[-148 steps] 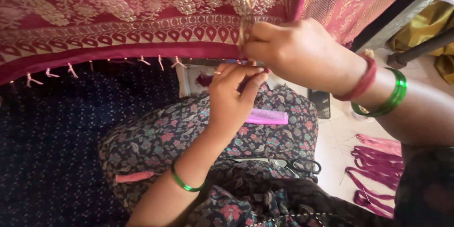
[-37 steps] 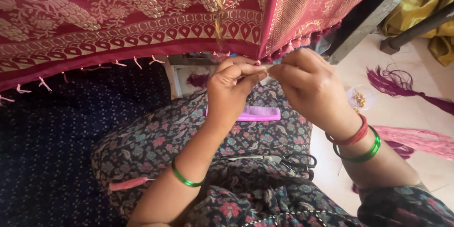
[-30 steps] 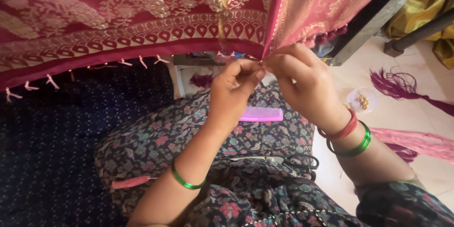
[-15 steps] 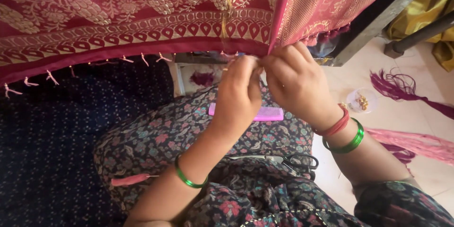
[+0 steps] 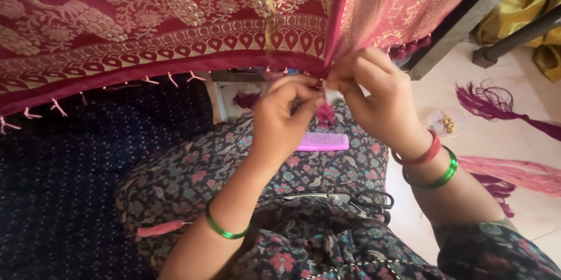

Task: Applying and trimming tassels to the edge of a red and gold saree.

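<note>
Left hand (image 5: 284, 117) pinched narrow on magenta tassel (image 5: 323, 113) | right hand (image 5: 377, 96) pinched same knot at sari hem (image 5: 175, 64), touching left fingertips | tassel hung straight down from grip, hands equally near | pink comb (image 5: 322, 141) just below

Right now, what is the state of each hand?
Left hand: closed, pinching the sari edge.
Right hand: closed, pinching the same edge.

Place: home textile workshop, work done seated on the floor
Signs: draped maroon brocade cloth (image 5: 146, 17), loose thread bundles (image 5: 497, 105) on tiled floor (image 5: 526, 210), scissors (image 5: 362, 199) in lap
</note>
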